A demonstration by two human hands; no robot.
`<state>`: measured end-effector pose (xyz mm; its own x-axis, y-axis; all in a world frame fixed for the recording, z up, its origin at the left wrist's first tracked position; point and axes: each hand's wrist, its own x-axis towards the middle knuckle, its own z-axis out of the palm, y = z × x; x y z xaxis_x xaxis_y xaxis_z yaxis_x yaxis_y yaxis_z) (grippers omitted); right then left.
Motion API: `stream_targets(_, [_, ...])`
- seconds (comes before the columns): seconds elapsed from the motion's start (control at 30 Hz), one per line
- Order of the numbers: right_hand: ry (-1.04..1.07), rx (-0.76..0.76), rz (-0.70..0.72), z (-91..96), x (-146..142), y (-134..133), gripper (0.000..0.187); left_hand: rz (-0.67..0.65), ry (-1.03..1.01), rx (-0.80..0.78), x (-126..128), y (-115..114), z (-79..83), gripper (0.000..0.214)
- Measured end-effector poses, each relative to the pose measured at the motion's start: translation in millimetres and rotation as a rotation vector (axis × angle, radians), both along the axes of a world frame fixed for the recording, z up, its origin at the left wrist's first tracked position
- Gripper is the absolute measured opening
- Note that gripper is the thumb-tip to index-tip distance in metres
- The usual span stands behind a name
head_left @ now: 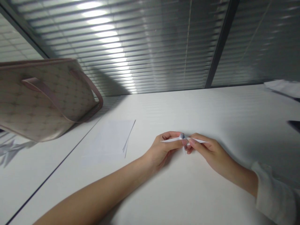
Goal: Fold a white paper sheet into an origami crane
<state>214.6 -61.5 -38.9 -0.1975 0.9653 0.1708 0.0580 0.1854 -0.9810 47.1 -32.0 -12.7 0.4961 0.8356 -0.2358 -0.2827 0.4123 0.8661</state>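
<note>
Between my two hands is a small folded piece of white paper [182, 136], with a raised middle and thin pointed ends sticking out to the left and right. My left hand [166, 145] pinches it near the middle, thumb in front and fingers behind. From the other side my right hand [203, 146] pinches it too, thumb close to the left thumb. Fingers hide part of the folds. Left of my hands, a few flat white sheets of paper [109, 139] lie stacked on the table.
A patterned handbag with pink handles [44, 100] stands on the white table [187, 193] at left. Several folded paper pieces [10, 148] lie below it. Window blinds [152, 47] rise behind the table. White paper or cloth [283, 87] and a dark object [294, 125] are at right.
</note>
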Motion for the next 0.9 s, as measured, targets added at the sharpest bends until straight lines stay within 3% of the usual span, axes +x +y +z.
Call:
stream_targets(0.27, [-0.065, 0.030, 0.002, 2.4, 1.8, -2.5, 0.033, 0.033, 0.043, -0.010, -1.8, -0.4, 1.1, 0.029])
stream_targets(0.37, [-0.142, 0.070, -0.080, 8.1, 12.1, -1.5, 0.026, 0.040, 0.086, 0.006, -3.8, -1.2, 1.9, 0.030])
stream_targets(0.47, [-0.221, 0.198, -0.165, 13.4, 21.4, -0.6, 0.022, 0.018, 0.136, 0.041, -3.8, -1.5, 0.7, 0.034])
stream_targets(0.6, [-0.346, 0.419, -0.085, 12.7, 21.9, -2.0, 0.020, -0.002, 0.178, 0.084, -2.0, -1.3, -2.3, 0.039])
stream_targets(0.8, [-0.384, 0.514, -0.093, 8.0, 17.7, -4.5, 0.013, 0.009, 0.190, 0.106, -1.8, -2.7, -0.5, 0.040])
stream_targets(0.9, [-0.437, 0.631, -0.071, 9.6, 19.1, -3.8, 0.012, 0.014, 0.190, 0.106, -1.3, -4.0, 1.0, 0.039])
